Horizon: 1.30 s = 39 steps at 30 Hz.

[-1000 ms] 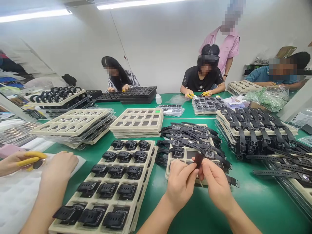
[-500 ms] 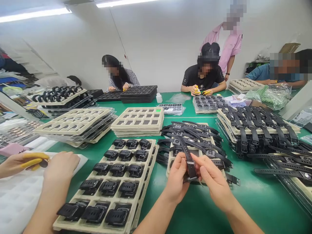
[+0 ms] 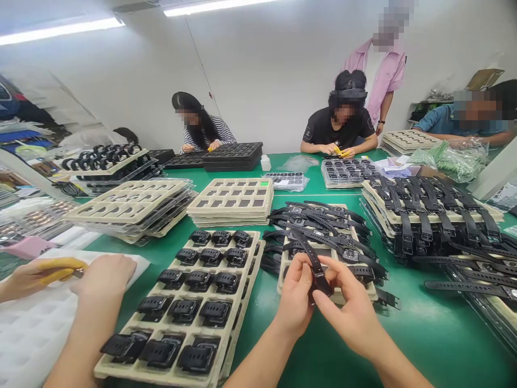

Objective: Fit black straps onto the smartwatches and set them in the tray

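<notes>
A black smartwatch (image 3: pixel 313 258) is held between my two hands, its strap standing up and tilted to the upper left. My left hand (image 3: pixel 297 291) wraps its fingers round the watch from the left. From the right, my right hand (image 3: pixel 345 302) closes on the strap near its lower end, thumb in front. The watch body is mostly hidden behind my fingers. Just beyond, watches with straps laid out flat (image 3: pixel 349 253) cover a cream tray (image 3: pixel 374 293). To the left, another cream tray (image 3: pixel 238 318) carries rows of watches with curled straps (image 3: pixel 200 280).
Stacked cream trays (image 3: pixel 230 215) stand farther back on the green table (image 3: pixel 424 334). More strapped watches (image 3: pixel 426 210) lie on a stack at right. A co-worker's hands (image 3: pixel 97 277), with yellow finger covers, work at far left over a white sheet (image 3: pixel 28 334). Other people sit opposite.
My right thumb has moved down and left across the strap's lower end, and the watch has turned slightly in my hands. The whole view has shifted slightly.
</notes>
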Available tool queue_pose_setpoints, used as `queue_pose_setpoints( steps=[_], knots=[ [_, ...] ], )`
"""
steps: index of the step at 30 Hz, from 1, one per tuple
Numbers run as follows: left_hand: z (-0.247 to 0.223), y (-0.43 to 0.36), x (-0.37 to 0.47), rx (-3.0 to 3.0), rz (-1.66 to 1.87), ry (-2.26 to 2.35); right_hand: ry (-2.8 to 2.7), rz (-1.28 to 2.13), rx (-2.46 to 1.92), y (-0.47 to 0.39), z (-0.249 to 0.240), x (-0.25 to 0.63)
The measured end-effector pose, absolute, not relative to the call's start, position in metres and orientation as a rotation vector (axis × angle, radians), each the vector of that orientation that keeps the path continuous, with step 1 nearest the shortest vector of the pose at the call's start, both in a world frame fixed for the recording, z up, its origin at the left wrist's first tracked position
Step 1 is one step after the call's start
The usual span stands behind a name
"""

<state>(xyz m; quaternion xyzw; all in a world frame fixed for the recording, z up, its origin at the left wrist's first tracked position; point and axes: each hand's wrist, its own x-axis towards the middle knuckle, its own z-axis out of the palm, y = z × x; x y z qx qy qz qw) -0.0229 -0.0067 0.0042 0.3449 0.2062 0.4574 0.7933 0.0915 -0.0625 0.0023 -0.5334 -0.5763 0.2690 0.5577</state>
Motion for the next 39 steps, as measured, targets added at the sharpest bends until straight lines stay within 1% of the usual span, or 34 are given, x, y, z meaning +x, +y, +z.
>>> queue_pose_setpoints(
  steps=[10,13,16,19,21,23,27,32,35,39],
  knots=[
    [0.009,-0.004,-0.020,0.658,1.044,0.529,-1.399,0.529,-1.275,-0.062,0.009,0.089],
    [0.009,-0.003,-0.024,0.732,1.070,0.569,-1.427,0.512,-1.265,-0.063,0.010,0.090],
    [0.008,-0.004,-0.030,0.940,1.159,0.601,-1.484,0.488,-1.273,-0.065,0.009,0.094],
    [0.007,-0.010,-0.033,1.176,1.058,0.566,-1.536,0.411,-1.246,-0.065,0.006,0.097],
    [0.007,-0.016,-0.033,1.222,0.976,0.543,-1.554,0.377,-1.203,-0.064,0.004,0.097],
    [0.008,-0.019,-0.034,1.199,0.991,0.535,-1.553,0.400,-1.164,-0.062,0.002,0.098],
    [0.012,-0.013,-0.039,1.198,1.007,0.504,-1.371,0.490,-1.147,-0.060,-0.004,0.101],
    [0.015,-0.002,-0.041,1.381,0.859,0.686,-1.158,0.436,-1.186,-0.053,-0.018,0.105],
    [0.021,0.003,-0.040,1.320,0.825,0.767,-1.195,0.387,-1.200,-0.049,-0.020,0.106],
    [0.028,0.011,-0.043,1.332,0.856,0.753,-1.396,0.368,-1.194,-0.047,-0.007,0.112]
  ],
)
